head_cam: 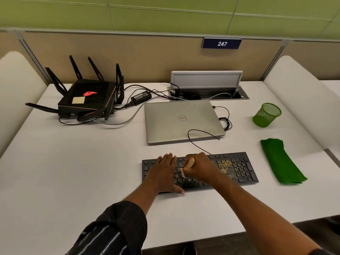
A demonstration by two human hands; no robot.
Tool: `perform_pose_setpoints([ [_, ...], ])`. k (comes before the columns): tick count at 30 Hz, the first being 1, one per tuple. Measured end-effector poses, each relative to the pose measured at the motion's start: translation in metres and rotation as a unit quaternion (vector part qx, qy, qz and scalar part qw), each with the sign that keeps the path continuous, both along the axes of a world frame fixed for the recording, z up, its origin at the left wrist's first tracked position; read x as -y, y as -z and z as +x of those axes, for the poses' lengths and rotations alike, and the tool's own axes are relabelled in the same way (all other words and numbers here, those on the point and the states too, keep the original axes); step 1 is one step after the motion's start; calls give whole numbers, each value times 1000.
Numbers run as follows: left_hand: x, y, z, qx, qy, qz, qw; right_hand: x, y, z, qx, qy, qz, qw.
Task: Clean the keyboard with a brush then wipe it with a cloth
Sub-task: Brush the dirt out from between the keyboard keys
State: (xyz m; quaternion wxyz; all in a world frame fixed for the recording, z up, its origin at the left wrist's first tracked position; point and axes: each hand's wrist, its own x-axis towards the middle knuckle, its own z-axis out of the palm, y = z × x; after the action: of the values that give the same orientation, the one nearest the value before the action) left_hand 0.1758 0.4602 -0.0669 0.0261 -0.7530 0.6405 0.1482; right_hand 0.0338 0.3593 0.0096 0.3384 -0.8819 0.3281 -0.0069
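Two hands are on the black keyboard (239,170), and I watch them through the head camera from far away. The keyboard lies on the white desk (73,162), near the front edge and a bit to the right of the middle.

The left hand (163,172) lies flat on the left part of the keyboard. Its fingers are straight and point to 12 o'clock, and its thumb sits at the front edge. It holds nothing.

The right hand (200,168) is curled tight round the pale wooden handle of a small brush (189,162). The brush tip points down at the keys in the middle of the keyboard, just beside the left hand. I cannot tell if the hairs touch the keys.

Yellow dust (227,169) is spread on the keys at the right of the right hand.

From the keyboard, a folded green cloth (281,161) lies on the desk at 3 o'clock, apart from it. A shut silver laptop (182,122) lies at 12 o'clock. A green mesh cup (266,115) stands at 2 o'clock, past the cloth. A black router (86,100) with tall fins sits far off at 10 o'clock.
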Motion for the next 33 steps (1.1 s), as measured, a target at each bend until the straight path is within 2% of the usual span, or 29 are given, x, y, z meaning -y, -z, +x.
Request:
perform_pose_setpoints([
  [4,-2,-1,0,1,-10,-4,1000,5,-2,1,48,27,-1,999],
  [9,-1,0,-1,1,-15,0,1000,4,0,0,-11,-20,-6,1000],
  [14,0,0,-2,0,-20,5,1000,7,-2,1,26,4,4,1000],
  [19,-2,-3,-3,-7,-21,5,1000,6,1,1,-15,-25,7,1000],
  [26,-6,-4,2,-24,-29,11,999,3,-2,4,85,31,22,996],
  [33,-7,-4,2,-16,-26,12,999,-5,6,6,21,-10,12,1000],
])
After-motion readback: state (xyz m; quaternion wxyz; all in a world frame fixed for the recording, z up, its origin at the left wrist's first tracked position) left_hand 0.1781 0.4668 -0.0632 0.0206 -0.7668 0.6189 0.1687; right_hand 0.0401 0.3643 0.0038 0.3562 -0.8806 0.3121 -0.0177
